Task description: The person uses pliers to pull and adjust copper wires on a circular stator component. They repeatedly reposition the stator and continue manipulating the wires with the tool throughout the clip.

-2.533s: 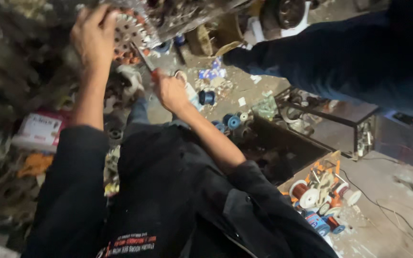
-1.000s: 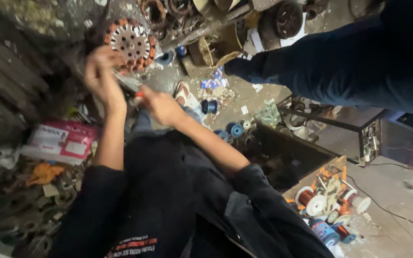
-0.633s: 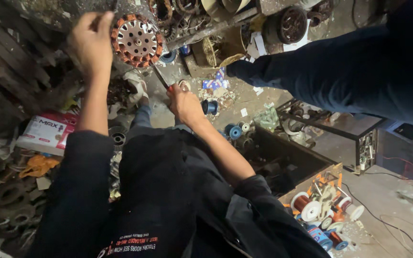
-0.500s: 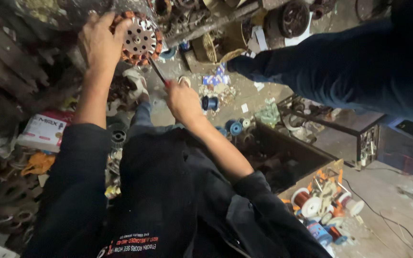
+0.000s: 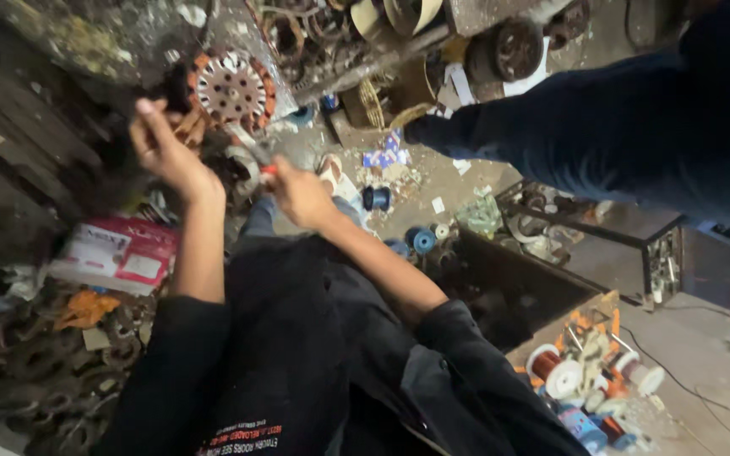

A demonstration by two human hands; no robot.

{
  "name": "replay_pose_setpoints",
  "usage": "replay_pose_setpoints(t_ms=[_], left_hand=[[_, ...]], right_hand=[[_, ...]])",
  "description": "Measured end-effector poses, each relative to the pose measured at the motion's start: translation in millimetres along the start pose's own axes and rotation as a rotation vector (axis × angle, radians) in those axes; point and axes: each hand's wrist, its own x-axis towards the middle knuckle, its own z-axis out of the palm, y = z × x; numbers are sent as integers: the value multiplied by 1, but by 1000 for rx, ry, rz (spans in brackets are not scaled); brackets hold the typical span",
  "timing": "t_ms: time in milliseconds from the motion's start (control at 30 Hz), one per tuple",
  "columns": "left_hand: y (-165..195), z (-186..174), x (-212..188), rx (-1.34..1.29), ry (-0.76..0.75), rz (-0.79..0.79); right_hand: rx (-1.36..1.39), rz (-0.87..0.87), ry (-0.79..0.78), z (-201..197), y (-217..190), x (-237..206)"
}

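The left hand (image 5: 162, 148) grips the rim of a round, copper-wound metal stator (image 5: 230, 87), held up above the cluttered floor (image 5: 433, 181). The right hand (image 5: 297, 190) clenches a red-handled tool (image 5: 261, 160) just beside it. Copper windings remain in their slots, so most of the work looks undone.

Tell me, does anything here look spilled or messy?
Yes. Torn paper scraps lie scattered on the floor beyond the right hand, and wire spools lie loose nearby instead of in the spool box. The left hand is at the stator.
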Motion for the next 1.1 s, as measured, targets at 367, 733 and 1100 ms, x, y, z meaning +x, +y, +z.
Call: replay_pose_setpoints(t_ms=[367,733,1100], left_hand=[[2,6,76,431,-181,302],[-8,12,57,1015,-192,540],[4,-29,10,-228,-242,-448]], right_hand=[[-262,36,52,-14,14,-21],[100,166,-24,-17,-11,20],[-18,-355,-31,11,-7,-8]])
